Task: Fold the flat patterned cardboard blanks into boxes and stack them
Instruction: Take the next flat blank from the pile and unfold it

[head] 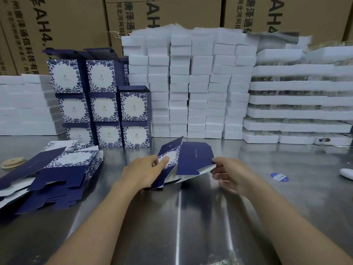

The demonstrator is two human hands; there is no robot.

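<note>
A navy and white patterned cardboard blank (193, 159) is held partly opened above the steel table (172, 217), in the middle of the view. My left hand (145, 171) grips its left patterned panel, thumb on the white face. My right hand (227, 173) pinches the right edge of its plain navy panel. A pile of flat blanks (55, 173) lies on the table at the left. Behind it, folded patterned boxes (103, 104) stand stacked three high against the white blocks.
Tall stacks of white foam blocks (196, 85) line the back of the table, with brown cartons (72, 22) behind them. A tape roll (13, 162) lies at far left, a blue round sticker (279, 177) and a white object (346, 173) at the right.
</note>
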